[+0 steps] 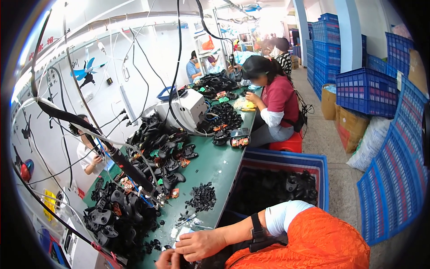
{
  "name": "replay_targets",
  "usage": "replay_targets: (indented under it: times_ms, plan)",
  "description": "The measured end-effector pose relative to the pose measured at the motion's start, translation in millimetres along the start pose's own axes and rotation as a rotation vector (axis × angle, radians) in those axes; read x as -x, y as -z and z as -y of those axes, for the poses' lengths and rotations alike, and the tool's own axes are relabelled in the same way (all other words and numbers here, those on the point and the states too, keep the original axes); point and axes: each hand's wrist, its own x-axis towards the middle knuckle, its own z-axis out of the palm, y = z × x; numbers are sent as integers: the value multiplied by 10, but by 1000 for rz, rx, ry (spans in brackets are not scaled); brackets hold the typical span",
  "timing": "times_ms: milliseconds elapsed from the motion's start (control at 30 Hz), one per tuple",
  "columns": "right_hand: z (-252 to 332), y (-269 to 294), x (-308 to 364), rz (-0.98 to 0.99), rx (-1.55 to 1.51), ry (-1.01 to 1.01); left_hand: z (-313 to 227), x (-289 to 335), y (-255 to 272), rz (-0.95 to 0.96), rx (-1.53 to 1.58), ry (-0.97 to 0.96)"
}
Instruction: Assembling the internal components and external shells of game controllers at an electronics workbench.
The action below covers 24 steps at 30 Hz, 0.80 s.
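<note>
**Two hands pinching small parts at the near end of a green workbench**

Right hand (200, 244) at the bottom edge, fingers curled and mostly closed, thumb side turned toward the left hand (166, 260). Left hand only partly in view, cut by the frame edge, fingers bent inward and touching the right fingertips. Something small and dark apparently pinched between them, though too hidden to tell what, or which hand has it. A black strap (257, 233) around the right forearm, white sleeve and orange garment (313, 244) behind.

Directly beyond the hands, on the green workbench (219, 163): scraps of white paper or plastic (181, 231) and scattered little black pieces. A small heap of tiny black parts (202, 197) a bit farther up the bench. To the left, a large pile of black moulded housings (114, 219), some with orange and green inserts. A black cable-hung tool (130, 168) slanting over that pile.

Right of the bench, just beside the right arm, a blue crate (286, 163) loaded with black parts. Farther along the same bench, a seated person in a red top (280, 96), hands on the table. Stacked blue crates (367, 89) well apart, along the right wall.
</note>
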Motion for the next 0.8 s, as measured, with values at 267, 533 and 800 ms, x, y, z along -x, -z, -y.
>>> replay_targets:
  times_ms: [267, 533, 800]
  plan:
    - [-267, 443, 160, -15, 113, -205, -609, -171, 1332, -698, 34, -708]
    - [-224, 474, 147, 55, 81, -304, -306, 75, 1097, -677, 130, -465]
    - [-220, 434, 110, 54, 56, -312, -287, -49, 712, -628, 228, -333]
